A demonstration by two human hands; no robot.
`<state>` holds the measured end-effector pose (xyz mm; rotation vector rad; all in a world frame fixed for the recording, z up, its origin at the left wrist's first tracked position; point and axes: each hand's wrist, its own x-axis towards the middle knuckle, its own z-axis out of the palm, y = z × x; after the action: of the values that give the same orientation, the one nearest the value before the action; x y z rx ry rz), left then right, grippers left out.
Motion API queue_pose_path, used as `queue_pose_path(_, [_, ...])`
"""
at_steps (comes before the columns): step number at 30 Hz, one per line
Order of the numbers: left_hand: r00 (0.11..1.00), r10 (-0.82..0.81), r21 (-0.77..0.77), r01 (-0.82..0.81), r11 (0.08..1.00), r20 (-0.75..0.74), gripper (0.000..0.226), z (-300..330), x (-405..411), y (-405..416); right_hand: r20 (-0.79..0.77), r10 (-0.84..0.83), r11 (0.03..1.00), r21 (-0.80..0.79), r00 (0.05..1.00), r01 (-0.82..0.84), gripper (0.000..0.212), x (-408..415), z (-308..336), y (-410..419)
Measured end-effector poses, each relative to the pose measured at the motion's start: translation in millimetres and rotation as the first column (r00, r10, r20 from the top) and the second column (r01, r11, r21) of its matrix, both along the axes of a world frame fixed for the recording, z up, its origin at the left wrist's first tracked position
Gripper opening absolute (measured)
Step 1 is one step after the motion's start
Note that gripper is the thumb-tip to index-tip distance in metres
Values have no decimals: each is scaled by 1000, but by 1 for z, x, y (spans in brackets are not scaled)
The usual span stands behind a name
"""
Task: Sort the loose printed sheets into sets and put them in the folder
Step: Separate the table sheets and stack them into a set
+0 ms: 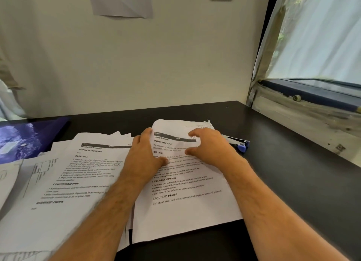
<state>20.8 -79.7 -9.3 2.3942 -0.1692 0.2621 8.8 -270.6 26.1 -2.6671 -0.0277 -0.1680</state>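
Both hands (175, 149) press relaxed fingers on a sheet (187, 192) on the black desk (293, 173).

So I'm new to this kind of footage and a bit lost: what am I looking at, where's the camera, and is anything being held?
There is no machine here, just a person's bare arms, filmed by a camera worn on the head, looking down. The left hand and right hand rest on the Change Bed Sheets sheet on a black desk. Nothing is lifted. Left lie more printed sheets and a blue folder; a blue stapler lies behind the right hand.
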Motion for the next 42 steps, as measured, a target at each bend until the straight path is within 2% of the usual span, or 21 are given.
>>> queue_pose_path(2, [1000,-17,-22,17,1000,9,101,-1,-2,-2,32,0,1000,-15,999,1,72,2,-5,-6])
queue_pose_path(6, [993,-117,-47,116,992,-16,110,-4,-6,-9,46,108,994,9,993,-108,91,8,-11,1])
queue_pose_path(11, [984,-172,-65,169,983,-43,119,-2,-10,-15,-11,46,998,37,999,-45,85,18,-8,-12])
queue_pose_path(15, [988,-142,-154,130,979,-66,125,2,-10,-13,54,-38,992,122,998,31,90,19,-2,-30])
queue_pose_path(18, [995,-67,-245,47,968,-74,116,4,-8,-10,55,-107,959,269,993,88,91,23,-2,-34])
queue_pose_path(23, [996,10,-290,-34,956,-85,103,4,-4,-5,71,-150,888,448,986,103,94,25,-3,-29])
queue_pose_path(26, [997,20,-314,-44,948,-78,96,4,-5,-5,118,-214,803,586,970,106,89,23,-2,-32])
queue_pose_path(29, [995,42,-356,-71,932,-88,86,6,-6,-5,143,-339,603,792,930,98,79,19,4,-41])
queue_pose_path(31, [993,50,-378,-86,922,-104,80,9,-6,-6,118,-375,523,846,920,105,74,19,6,-45])
queue_pose_path(33, [994,42,-381,-77,921,-98,70,10,-7,-5,115,-351,554,826,929,106,71,18,4,-45])
queue_pose_path(37, [998,-41,-298,27,954,-38,45,7,-9,-5,174,-155,773,634,972,10,84,17,0,-31])
queue_pose_path(39, [994,-106,-280,98,955,-14,37,9,-13,-7,164,-27,839,540,986,-67,86,16,-2,-23])
queue_pose_path(40, [990,-140,-299,130,945,-14,35,10,-14,-7,157,12,851,517,988,-93,77,16,-4,-21])
queue_pose_path(42, [977,-213,-363,191,912,-22,35,16,-19,-6,133,37,869,485,990,-97,47,14,-4,-21])
